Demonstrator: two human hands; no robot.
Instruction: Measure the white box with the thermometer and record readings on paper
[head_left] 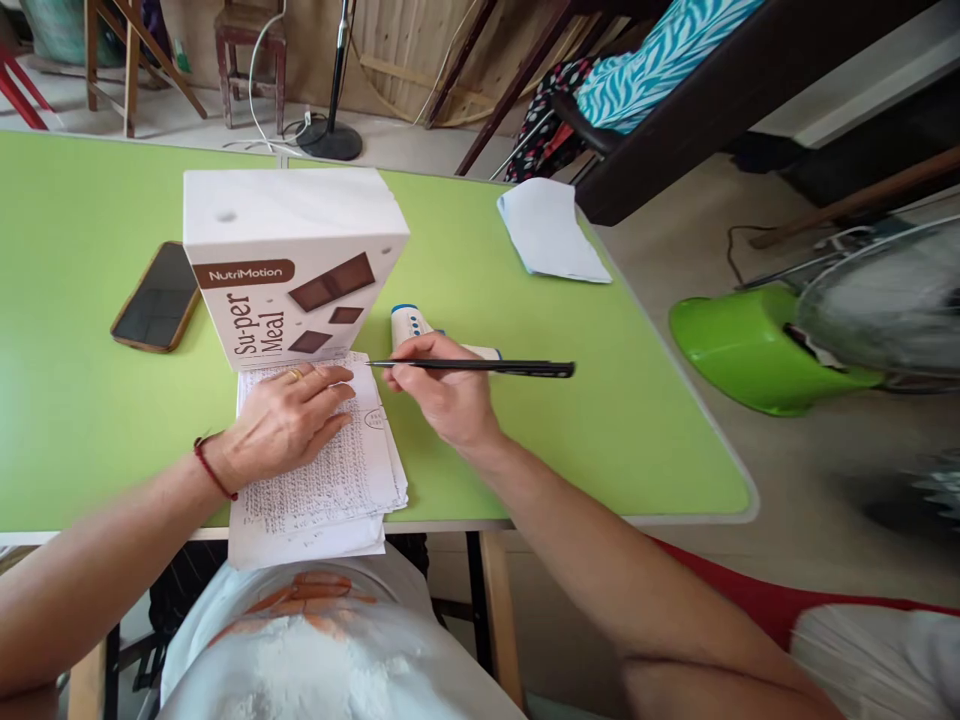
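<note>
My left hand (292,420) lies flat, fingers stretched out, on a stack of handwritten paper sheets (341,490). A black pen (517,367) is gripped between the fingers of my right hand (442,390). Its tip points left, at the upper right edge of the top sheet; I cannot tell whether it touches. Behind the papers stands a white box (296,225) printed "NutriMotion Su-per Meal". Partly covered by my right hand is a white and blue device (409,322) whose kind I cannot make out.
A smartphone (157,297) lies left of the box on the green table (60,400). Folded white paper (551,230) rests near the table's far right corner. On the floor to the right are a green plastic stool or tub (742,345) and a fan (892,300).
</note>
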